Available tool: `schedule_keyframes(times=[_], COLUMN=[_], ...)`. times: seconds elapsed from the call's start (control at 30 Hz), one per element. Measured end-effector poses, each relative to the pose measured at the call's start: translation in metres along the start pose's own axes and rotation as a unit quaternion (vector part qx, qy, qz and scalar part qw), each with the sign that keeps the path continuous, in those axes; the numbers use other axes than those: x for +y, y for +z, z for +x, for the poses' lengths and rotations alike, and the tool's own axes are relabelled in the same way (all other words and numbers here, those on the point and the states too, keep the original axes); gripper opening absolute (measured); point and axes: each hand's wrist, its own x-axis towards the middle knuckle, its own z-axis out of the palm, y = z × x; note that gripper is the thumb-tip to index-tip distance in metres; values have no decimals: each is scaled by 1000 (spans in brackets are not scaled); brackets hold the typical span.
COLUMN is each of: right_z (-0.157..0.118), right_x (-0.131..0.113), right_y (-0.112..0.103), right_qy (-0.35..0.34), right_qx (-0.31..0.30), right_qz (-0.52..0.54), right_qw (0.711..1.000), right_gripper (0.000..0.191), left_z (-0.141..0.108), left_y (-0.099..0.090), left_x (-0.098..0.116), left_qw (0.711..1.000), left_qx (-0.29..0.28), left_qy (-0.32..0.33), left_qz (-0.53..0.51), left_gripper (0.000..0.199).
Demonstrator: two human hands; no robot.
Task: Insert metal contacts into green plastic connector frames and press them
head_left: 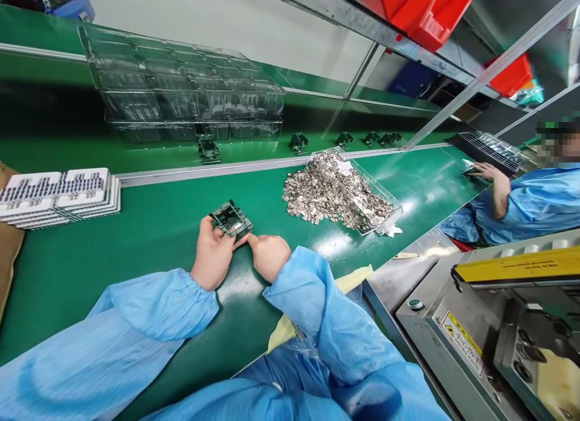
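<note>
Both of my hands meet on the green bench mat (136, 258) near the front. My left hand (211, 255) grips a small green circuit board (231, 220) with metal parts on it. My right hand (269, 256) presses its fingertips against the board's near corner. Up and to the right of the hands, a clear plastic tray (389, 194) holds a heap of small silvery metal pieces (335, 191). Blue sleeves cover both of my forearms.
Stacked white trays (58, 197) lie at the left. Clear blister trays (181, 86) and several green boards (299, 143) stand on a raised shelf behind a metal rail (226, 167). A grey machine (498, 324) stands at the right, beyond it a co-worker's hand (487, 170). Red bins (421, 10) sit overhead.
</note>
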Motion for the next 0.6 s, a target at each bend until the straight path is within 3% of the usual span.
schedule_keyframes(times=[0.2,0.27,0.33,0.43,0.6], right_z=[-8,-10,-9,-6,-6], right_x=[4,8,11,9,-10], right_y=[3,5,9,18,31], right_qy=[14,27,62,113,143], right_qx=[43,83,127,153,206], right_qz=[61,145,349,595,636], right_qw=[997,985,927,781,730], right_gripper=[25,22,15,13,16], left_z=[2,-1,-5,-10,-17], left_y=[1,3,7,20,50], left_x=[-1,0,1,1,1], left_qw=[1000,1000,1000,1000,982], left_qx=[4,5,6,6,13], left_qy=[-15,-17,-13,16,170], left_qz=[5,1,-6,-11,76], left_gripper=[42,43,44,46,41])
